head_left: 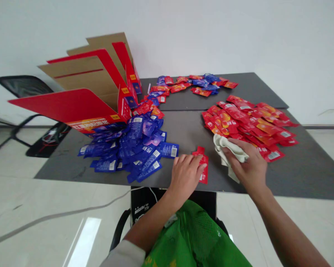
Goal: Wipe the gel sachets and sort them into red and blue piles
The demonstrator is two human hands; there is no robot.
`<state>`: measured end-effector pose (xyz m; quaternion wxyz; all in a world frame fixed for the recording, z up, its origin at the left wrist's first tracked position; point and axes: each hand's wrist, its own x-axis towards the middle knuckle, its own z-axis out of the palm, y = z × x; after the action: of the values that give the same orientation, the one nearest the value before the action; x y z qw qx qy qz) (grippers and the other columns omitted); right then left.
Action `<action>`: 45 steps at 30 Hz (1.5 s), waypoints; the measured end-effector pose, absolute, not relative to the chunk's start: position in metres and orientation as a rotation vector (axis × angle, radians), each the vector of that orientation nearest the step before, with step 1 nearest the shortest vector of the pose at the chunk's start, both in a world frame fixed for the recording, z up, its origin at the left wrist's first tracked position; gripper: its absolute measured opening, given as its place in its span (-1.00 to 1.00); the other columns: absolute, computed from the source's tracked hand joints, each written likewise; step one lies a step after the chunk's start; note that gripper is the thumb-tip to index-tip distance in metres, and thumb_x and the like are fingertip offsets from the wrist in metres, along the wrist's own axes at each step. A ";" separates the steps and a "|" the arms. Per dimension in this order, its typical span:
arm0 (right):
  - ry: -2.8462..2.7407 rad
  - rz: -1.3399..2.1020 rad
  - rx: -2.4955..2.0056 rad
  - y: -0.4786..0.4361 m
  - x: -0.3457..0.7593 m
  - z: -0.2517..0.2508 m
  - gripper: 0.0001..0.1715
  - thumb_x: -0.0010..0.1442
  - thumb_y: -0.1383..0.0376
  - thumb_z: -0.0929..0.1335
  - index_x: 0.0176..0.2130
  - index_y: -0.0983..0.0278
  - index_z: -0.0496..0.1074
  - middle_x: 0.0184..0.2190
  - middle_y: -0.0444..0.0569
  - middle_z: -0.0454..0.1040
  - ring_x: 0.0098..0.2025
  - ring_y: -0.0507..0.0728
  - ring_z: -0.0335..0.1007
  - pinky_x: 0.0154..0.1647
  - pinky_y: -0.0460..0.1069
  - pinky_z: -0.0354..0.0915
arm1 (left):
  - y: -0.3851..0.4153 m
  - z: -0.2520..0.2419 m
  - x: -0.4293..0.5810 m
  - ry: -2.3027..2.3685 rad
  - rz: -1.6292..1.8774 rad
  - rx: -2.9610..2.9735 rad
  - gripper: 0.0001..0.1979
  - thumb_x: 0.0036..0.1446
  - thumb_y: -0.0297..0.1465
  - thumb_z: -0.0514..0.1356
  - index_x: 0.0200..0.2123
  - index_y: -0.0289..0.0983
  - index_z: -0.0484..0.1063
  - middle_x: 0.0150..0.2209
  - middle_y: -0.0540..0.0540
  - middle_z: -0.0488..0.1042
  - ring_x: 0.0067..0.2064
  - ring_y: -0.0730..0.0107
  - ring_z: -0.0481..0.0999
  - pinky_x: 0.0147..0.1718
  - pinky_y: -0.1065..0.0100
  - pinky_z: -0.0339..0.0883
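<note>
My left hand (186, 173) lies flat on the dark table (308, 174), fingers stretched over a red sachet (202, 163) at the near edge. Just to its right, my right hand (249, 165) is closed around a crumpled white cloth (228, 150), pressing it on the table. A heap of red sachets (250, 122) spreads directly behind the cloth. To the left of my left hand lies a heap of blue sachets (133, 146).
An open red and brown cardboard box (94, 89) lies tipped at the table's left, spilling blue sachets. A band of mixed red and blue sachets (189, 84) runs along the far side. A black chair (25, 89) stands at left, a white wall behind.
</note>
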<state>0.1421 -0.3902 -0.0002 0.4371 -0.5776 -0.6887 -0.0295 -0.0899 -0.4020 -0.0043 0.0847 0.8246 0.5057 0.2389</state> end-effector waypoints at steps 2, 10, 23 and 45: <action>-1.591 -0.019 -1.523 -0.410 0.148 -0.010 -0.52 0.39 -0.05 0.45 0.15 0.15 0.59 0.01 0.07 0.66 -0.02 0.31 0.61 0.09 0.20 0.47 | -0.389 0.002 -0.081 1.652 0.578 2.424 -0.53 0.47 -0.12 0.23 0.31 -0.22 0.42 0.10 -0.19 0.58 0.12 0.06 0.52 0.05 0.11 0.38; -1.287 0.265 -1.719 -0.444 0.161 -0.051 -0.32 0.27 -0.25 0.44 0.12 0.14 0.62 0.02 0.08 0.66 0.04 0.40 0.60 0.13 0.26 0.43 | -0.363 0.005 -0.064 1.710 0.272 2.258 -0.39 0.38 -0.07 0.32 0.29 -0.36 0.38 0.11 -0.30 0.50 0.15 0.01 0.53 0.11 0.15 0.42; -1.122 0.307 -1.714 -0.442 0.155 -0.050 -0.29 0.23 -0.27 0.46 0.11 0.14 0.63 0.00 0.09 0.65 0.06 0.45 0.59 0.18 0.34 0.41 | -0.350 0.025 -0.077 1.112 0.861 2.057 -0.77 0.43 -0.24 0.29 -0.23 -0.25 0.61 -0.19 -0.07 0.55 -0.16 0.33 0.57 -0.13 0.35 0.38; -1.820 0.052 -1.312 -0.438 0.146 -0.006 -0.58 0.38 0.17 0.48 0.20 0.10 0.53 0.09 0.03 0.63 0.07 0.27 0.59 0.15 0.17 0.48 | -0.474 -0.046 -0.115 0.883 0.768 2.816 -0.72 0.52 -0.41 0.16 0.20 -0.26 0.52 0.24 -0.20 0.58 0.31 0.18 0.51 0.23 0.13 0.38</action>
<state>0.1457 -0.4380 -0.0061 0.4338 -0.5268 -0.7307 0.0209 -0.1151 -0.4743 -0.0461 0.0461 0.9225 0.2893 0.2515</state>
